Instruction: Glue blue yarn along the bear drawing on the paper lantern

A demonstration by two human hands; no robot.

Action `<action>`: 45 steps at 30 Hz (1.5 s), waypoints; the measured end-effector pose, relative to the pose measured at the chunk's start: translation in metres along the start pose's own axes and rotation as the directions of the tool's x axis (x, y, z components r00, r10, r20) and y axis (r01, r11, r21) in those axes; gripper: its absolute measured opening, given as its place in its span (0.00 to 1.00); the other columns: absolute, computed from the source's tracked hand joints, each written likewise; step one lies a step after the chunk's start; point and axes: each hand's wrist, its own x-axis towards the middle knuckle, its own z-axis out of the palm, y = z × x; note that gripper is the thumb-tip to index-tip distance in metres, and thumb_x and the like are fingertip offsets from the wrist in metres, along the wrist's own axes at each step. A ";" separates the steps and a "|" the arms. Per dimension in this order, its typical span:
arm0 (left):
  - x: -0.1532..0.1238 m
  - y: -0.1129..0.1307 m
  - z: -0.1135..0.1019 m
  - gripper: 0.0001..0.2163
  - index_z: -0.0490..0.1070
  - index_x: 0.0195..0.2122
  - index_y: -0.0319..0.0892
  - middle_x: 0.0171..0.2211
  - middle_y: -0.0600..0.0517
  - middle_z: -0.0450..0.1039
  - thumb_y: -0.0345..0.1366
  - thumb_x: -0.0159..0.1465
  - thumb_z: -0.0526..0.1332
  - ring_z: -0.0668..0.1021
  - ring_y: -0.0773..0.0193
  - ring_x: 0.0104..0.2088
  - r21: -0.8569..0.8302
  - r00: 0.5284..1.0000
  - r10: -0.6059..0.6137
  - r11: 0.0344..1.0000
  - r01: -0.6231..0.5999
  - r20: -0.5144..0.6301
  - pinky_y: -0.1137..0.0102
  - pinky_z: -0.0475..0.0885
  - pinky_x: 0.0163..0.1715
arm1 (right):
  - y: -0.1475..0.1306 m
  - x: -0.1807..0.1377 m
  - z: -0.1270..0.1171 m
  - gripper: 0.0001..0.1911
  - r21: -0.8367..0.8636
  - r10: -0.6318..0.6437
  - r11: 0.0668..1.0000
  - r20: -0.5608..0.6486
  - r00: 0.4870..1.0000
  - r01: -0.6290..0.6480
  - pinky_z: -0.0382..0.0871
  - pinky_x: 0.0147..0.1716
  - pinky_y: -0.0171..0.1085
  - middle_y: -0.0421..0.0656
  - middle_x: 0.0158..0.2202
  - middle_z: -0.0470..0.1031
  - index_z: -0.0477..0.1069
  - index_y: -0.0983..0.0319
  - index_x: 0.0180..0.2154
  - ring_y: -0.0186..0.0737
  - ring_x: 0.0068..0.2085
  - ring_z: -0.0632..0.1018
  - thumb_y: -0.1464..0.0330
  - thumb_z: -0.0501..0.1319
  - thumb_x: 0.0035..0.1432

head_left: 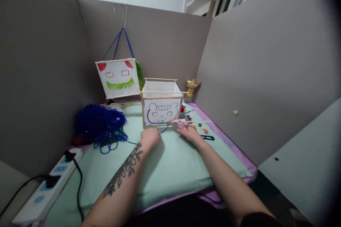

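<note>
A box-shaped paper lantern (161,110) with thin wooden sticks along its edges stands upright on the table covering. Its front panel carries a bear face, partly outlined in blue yarn. My right hand (190,134) grips a pink hot glue gun (179,124), its nozzle at the panel's lower right. Close to the lantern's lower left edge, my left hand (150,137) is closed, its fingertips hidden from view. A strand of blue yarn (164,129) emerges beside this hand and reaches the panel. I cannot tell whether the fingers pinch it.
A blue yarn heap (99,124) lies left, with a power strip (50,184) nearer me. Another decorated lantern (119,78) hangs at the back left. Scissors or a clip with dark blue loops (207,137) and small buttons (201,126) lie right. Grey partitions (253,78) enclose the table.
</note>
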 end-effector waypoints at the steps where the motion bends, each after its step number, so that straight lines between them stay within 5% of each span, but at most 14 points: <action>1: 0.000 0.000 0.000 0.16 0.73 0.46 0.33 0.46 0.35 0.75 0.31 0.62 0.51 0.78 0.48 0.46 0.001 1.000 -0.001 1.000 0.001 -0.001 0.60 0.72 0.41 | 0.000 0.000 0.000 0.19 -0.003 -0.001 1.000 -0.002 1.000 0.001 0.67 0.32 0.36 0.45 0.35 0.78 0.76 0.62 0.41 0.44 0.37 0.77 0.58 0.63 0.49; 27: 0.000 0.001 -0.002 0.17 0.73 0.47 0.34 0.48 0.36 0.75 0.32 0.62 0.50 0.77 0.50 0.47 0.023 1.000 -0.012 1.000 0.011 0.024 0.62 0.71 0.42 | 0.008 -0.002 -0.006 0.19 -0.019 -0.058 0.998 -0.047 0.997 0.057 0.68 0.33 0.35 0.43 0.28 0.78 0.77 0.62 0.41 0.42 0.33 0.77 0.59 0.63 0.49; 45: -0.001 0.001 -0.001 0.17 0.73 0.47 0.35 0.48 0.36 0.74 0.32 0.61 0.50 0.78 0.51 0.47 0.035 1.000 -0.015 0.999 0.014 0.023 0.63 0.72 0.42 | 0.014 -0.001 -0.013 0.20 -0.127 -0.084 0.989 -0.092 0.992 0.072 0.70 0.43 0.40 0.46 0.42 0.79 0.77 0.61 0.44 0.49 0.44 0.78 0.59 0.63 0.49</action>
